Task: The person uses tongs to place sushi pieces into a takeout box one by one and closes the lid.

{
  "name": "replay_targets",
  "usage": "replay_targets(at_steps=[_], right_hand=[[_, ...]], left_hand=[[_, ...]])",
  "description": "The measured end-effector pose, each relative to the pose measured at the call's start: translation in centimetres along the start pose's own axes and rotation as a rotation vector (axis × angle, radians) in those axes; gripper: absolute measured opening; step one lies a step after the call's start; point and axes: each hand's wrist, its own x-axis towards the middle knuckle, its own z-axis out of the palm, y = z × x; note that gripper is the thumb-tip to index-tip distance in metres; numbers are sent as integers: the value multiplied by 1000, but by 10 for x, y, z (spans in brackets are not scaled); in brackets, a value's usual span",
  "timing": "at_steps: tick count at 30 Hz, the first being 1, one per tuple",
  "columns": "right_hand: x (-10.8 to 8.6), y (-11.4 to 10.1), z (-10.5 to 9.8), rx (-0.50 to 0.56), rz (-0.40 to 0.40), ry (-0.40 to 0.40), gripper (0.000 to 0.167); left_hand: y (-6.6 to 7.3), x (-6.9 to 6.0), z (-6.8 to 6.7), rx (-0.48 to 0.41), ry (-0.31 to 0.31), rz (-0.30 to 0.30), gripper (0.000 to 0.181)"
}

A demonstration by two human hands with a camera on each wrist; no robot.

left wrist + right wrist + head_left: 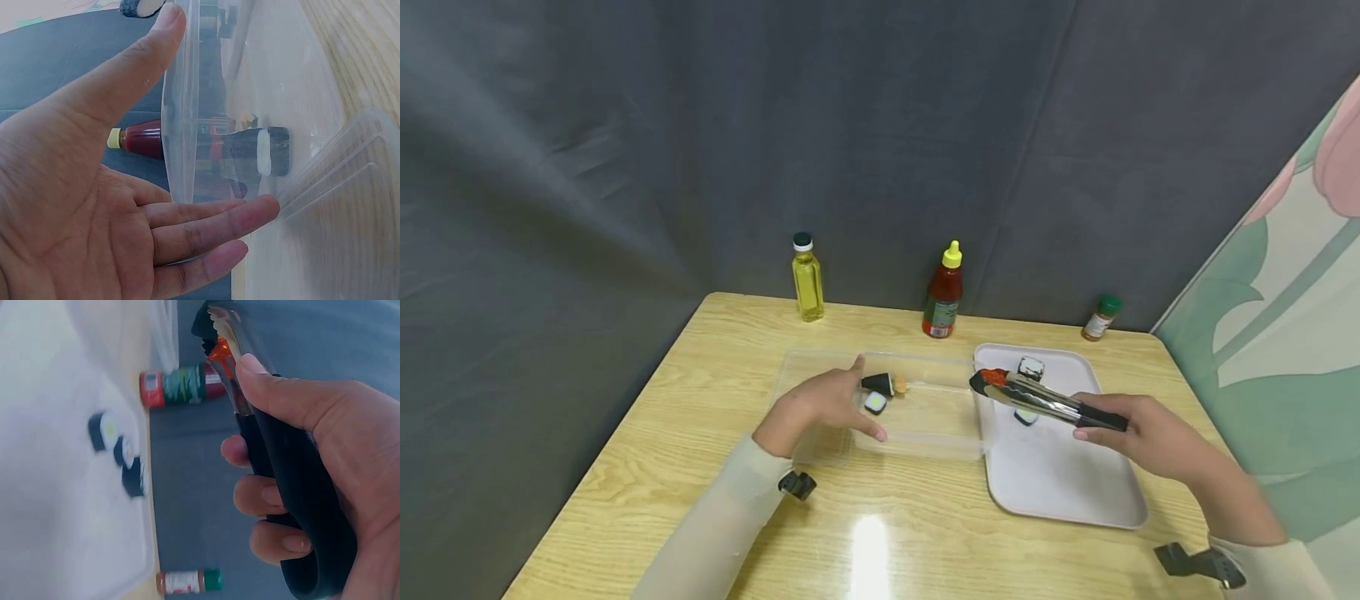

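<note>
My right hand (1157, 442) grips black-handled metal tongs (1048, 406). Their tips pinch a sushi piece with orange-red topping (995, 377) above the tray's left edge. My left hand (820, 402) spans the left part of a clear plastic container (925, 444), thumb and fingers spread and mostly straight. In the left wrist view its thumb and fingers lie by the container wall. Inside the container are a black cone-shaped hand roll (877, 383) and a small maki roll (876, 403). On the pale tray (1067, 496) are more sushi pieces (1031, 367), partly behind the tongs.
Along the table's back edge stand an oil bottle (808, 287), a red sauce bottle with a yellow cap (943, 296) and a small green-capped spice jar (1102, 318). A dark curtain (880, 150) hangs behind. A flower-patterned panel (1285, 333) borders the right side.
</note>
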Motion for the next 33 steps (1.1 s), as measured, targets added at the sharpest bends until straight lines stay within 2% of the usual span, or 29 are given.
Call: replay_targets(at_steps=[7,10,17,22,33], right_hand=[[20,-23,12,-3,-62,-52,48],[29,-30,17,-37,-94,-59,46],[51,-50,28,-118,-119,-123,53],[66,-63,36,-151,-161,-162,49],[91,-86,50,-250,-164,-261,48]], left_hand=[[-1,2,2,-8,3,9,141],[-1,2,3,-11,0,12,142],[-2,2,1,0,-2,-4,143],[-2,2,0,0,-2,-8,145],[-3,3,0,-10,-10,-3,144]])
